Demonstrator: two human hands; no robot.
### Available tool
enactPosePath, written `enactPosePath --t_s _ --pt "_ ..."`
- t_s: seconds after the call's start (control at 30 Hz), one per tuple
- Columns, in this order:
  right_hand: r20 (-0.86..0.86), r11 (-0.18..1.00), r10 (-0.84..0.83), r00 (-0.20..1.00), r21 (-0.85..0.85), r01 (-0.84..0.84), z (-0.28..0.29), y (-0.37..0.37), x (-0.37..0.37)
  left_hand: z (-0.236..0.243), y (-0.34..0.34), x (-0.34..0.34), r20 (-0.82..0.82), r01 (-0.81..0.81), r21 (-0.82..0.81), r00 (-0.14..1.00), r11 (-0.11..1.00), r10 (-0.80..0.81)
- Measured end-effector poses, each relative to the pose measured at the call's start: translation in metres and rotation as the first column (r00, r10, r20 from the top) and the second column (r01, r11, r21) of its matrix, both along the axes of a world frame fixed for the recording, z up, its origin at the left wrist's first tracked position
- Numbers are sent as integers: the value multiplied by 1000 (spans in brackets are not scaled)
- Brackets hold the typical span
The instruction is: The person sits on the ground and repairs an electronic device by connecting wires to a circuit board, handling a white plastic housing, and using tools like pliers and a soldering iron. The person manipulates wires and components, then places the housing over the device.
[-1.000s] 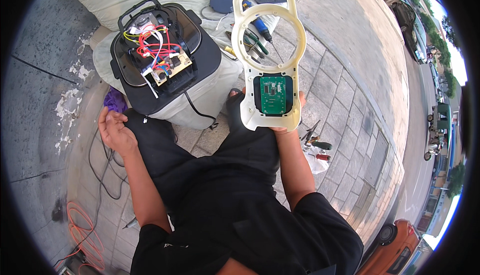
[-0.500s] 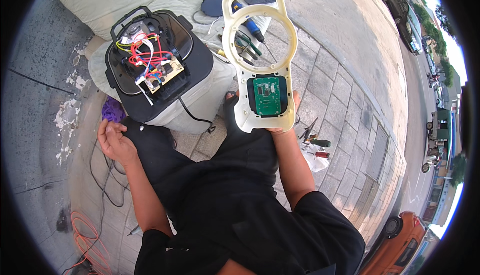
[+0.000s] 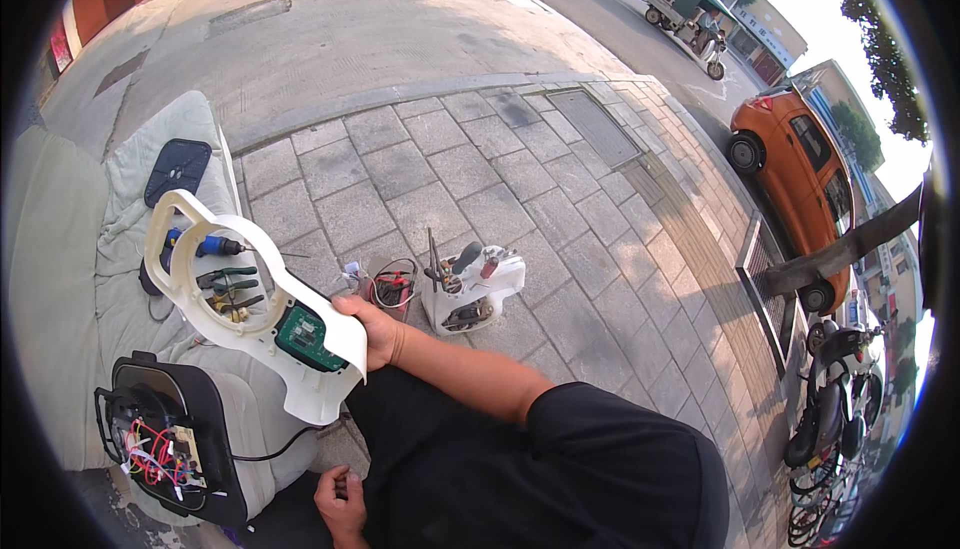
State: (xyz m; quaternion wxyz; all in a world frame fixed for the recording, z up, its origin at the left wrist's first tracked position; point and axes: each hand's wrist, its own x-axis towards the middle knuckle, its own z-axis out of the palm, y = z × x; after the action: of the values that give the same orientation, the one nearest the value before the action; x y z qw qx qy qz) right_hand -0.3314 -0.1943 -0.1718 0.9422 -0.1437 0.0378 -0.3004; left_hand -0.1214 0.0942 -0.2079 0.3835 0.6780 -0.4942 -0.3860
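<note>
My right hand (image 3: 372, 331) is closed round the edge of a cream-white plastic appliance panel (image 3: 325, 389), which has a large round opening. A green circuit board (image 3: 303, 336) sits in the panel near my fingers. Down by my lap, my left hand (image 3: 342, 502) is loosely closed, fingers curled; whatever might be inside is hidden. To its left, on the padded cover, stands a black and grey appliance (image 3: 172, 377). Its open side shows tangled red and white wires (image 3: 152, 457) and a pale circuit board (image 3: 186, 452).
Behind the panel, a blue power drill (image 3: 215, 246) and several pliers (image 3: 228, 277) lie on the pale padded cover (image 3: 120, 239) below a dark square plate (image 3: 178, 171). A white container (image 3: 505, 281) of screwdrivers stands on the paving beside red and black leads (image 3: 392, 287).
My view has swung to the right, showing more pavement and street. The panel, still in my right hand, is now tilted, its ring toward the upper left. My left hand's fingers are more curled.
</note>
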Motion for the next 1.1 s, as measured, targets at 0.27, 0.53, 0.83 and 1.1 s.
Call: enactPosePath --t_s 0.27,0.53,0.83,1.1 --pt "5 996 50 999 68 -51 1 -4 11 -22 -26 1 -35 35 199 999 979 -29" --pt "66 981 133 989 131 -140 -7 -11 14 -50 -72 -21 90 242 228 959 943 -268" --pt "92 980 130 987 142 -142 -9 -16 13 -69 -74 -10 -130 202 290 977 936 -171" --pt "144 980 135 980 128 -154 -8 -18 7 -95 -67 4 -162 160 259 979 953 -120"
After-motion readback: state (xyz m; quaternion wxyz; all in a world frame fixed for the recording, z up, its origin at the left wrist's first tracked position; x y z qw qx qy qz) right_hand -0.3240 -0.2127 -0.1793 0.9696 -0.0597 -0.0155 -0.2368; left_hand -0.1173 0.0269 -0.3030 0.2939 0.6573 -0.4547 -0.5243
